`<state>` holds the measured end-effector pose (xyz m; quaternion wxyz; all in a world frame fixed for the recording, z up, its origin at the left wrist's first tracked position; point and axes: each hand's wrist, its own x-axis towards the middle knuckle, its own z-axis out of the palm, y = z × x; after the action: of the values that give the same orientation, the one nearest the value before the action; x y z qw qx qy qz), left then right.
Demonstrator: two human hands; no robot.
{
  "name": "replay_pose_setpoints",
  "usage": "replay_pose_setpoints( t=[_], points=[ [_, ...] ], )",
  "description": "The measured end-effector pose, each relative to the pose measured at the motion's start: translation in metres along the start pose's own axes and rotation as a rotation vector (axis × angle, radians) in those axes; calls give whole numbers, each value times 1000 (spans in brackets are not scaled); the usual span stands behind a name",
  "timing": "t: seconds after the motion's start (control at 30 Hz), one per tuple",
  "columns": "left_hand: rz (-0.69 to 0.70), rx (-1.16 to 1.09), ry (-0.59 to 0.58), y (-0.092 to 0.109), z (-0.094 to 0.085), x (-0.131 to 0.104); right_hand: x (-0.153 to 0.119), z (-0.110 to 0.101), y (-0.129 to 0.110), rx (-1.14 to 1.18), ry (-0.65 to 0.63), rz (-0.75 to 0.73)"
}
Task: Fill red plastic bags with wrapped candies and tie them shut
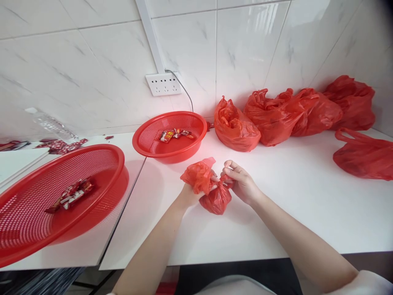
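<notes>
A small red plastic bag point(217, 200) with a bunched, full bottom hangs between my hands, low over the white table. My left hand point(193, 194) is closed round its gathered neck, and loose red plastic from the bag's top spills over and hides most of those fingers. On the other side of the neck, my right hand point(241, 182) pinches a twisted end of the bag, fingers curled. What the bag holds cannot be made out through the plastic.
A red mesh basket point(141, 153) with a few wrapped snacks stands behind my hands; a larger red basket point(118, 192) with wrapped packets is at left. Several filled red bags point(236, 131) line the wall. A clear bottle point(55, 125) lies back left, near a wall socket point(163, 84).
</notes>
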<state>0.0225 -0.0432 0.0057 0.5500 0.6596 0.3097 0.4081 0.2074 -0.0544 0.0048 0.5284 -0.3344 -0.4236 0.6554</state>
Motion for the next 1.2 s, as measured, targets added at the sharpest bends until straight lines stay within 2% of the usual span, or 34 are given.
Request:
replay_pose_setpoints(
  t=[0.1,0.2,0.33,0.43,0.5,0.57,0.63,0.7,0.77,0.83,0.87,0.93,1.03,1.13,1.2],
  points=[
    [10,-80,-9,3,0,0,0,-5,-7,-83,-25,-1],
    [-7,-86,95,3,-3,2,0,-14,-15,-235,-27,10],
    [-23,-100,258,-3,-10,8,4,-35,-25,-437,106,-62],
    [-46,-156,306,-13,-11,13,9,-51,-24,-652,216,-122],
    [-128,-209,347,-21,-9,15,11,-57,-20,-877,273,-162],
    [-239,-279,364,-29,-5,16,12,-58,-15,-1129,308,-262],
    [-316,-355,346,-35,-2,17,10,-53,-12,-1311,245,-426],
    [-337,-412,300,-36,-1,16,6,-43,-10,-1389,62,-564],
    [-320,-434,237,-33,-3,15,2,-33,-9,-1404,-145,-590],
    [-299,-427,161,-31,-6,13,-1,-27,-11,-1410,-234,-518],
    [-300,-410,134,-30,-8,12,-2,-28,-14,-1420,-234,-462],
    [-339,-367,125,-32,-12,12,-5,-40,-26,-1454,-152,-324],
    [-408,-314,170,-38,-18,12,-17,-77,-54,-1509,88,-57],
    [-438,-266,158,-42,-20,13,-33,-123,-86,-1643,353,258],
    [-455,-242,132,-42,-20,13,-42,-145,-102,-1832,691,458]
  ],
)
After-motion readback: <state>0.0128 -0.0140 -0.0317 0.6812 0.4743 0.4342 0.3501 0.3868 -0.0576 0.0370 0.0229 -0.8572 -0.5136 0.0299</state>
